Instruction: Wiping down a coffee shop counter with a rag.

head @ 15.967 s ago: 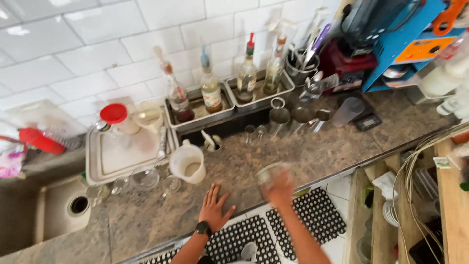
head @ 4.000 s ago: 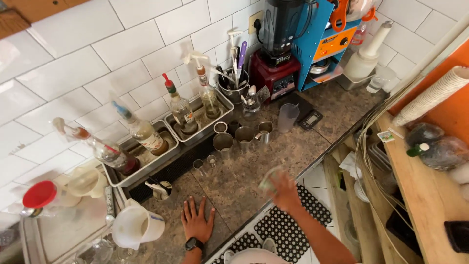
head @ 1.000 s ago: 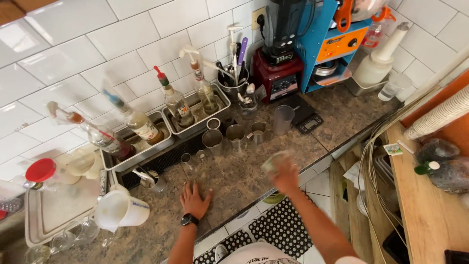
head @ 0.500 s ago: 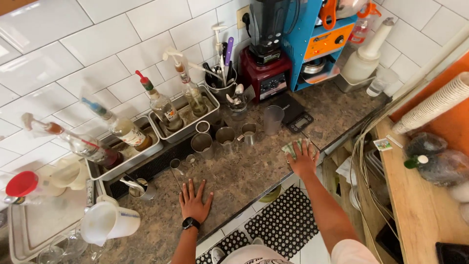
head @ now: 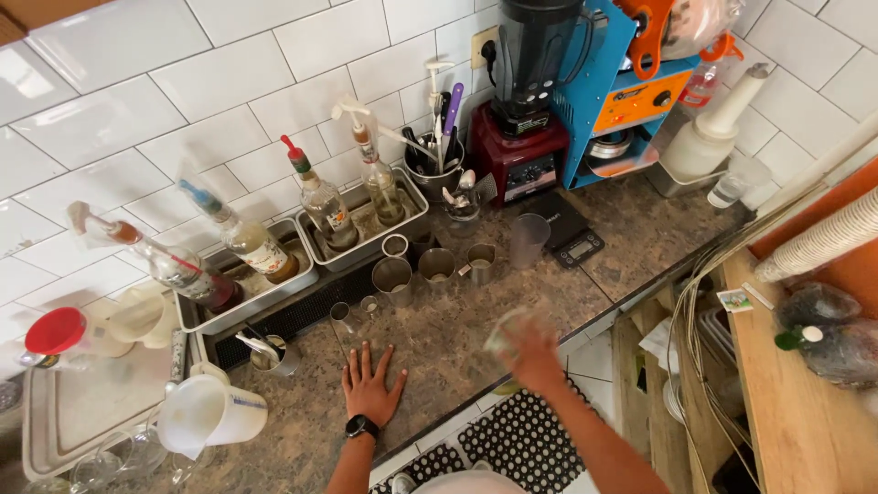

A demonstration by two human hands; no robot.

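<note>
My left hand (head: 370, 384) lies flat on the brown speckled counter (head: 457, 320), fingers spread and holding nothing, with a black watch (head: 361, 426) on its wrist. My right hand (head: 533, 355) is over the counter's front edge, closed on a pale, motion-blurred cloth (head: 506, 331) that presses against the surface. Just beyond both hands stands a row of small metal cups (head: 437, 266). A clear plastic cup (head: 529, 240) stands to the right of that row.
Two metal trays (head: 302, 274) of pourer bottles line the tiled wall. A white pitcher (head: 215, 416) stands at the left. A red-based blender (head: 530, 101), a black scale (head: 572, 238) and a blue machine (head: 622, 82) stand at the right. A wooden shelf (head: 805, 393) and cables (head: 704, 302) lie beyond the counter's end.
My right hand has swept the cloth out to the right along the counter and back toward the front edge. My left hand has stayed flat in place.
</note>
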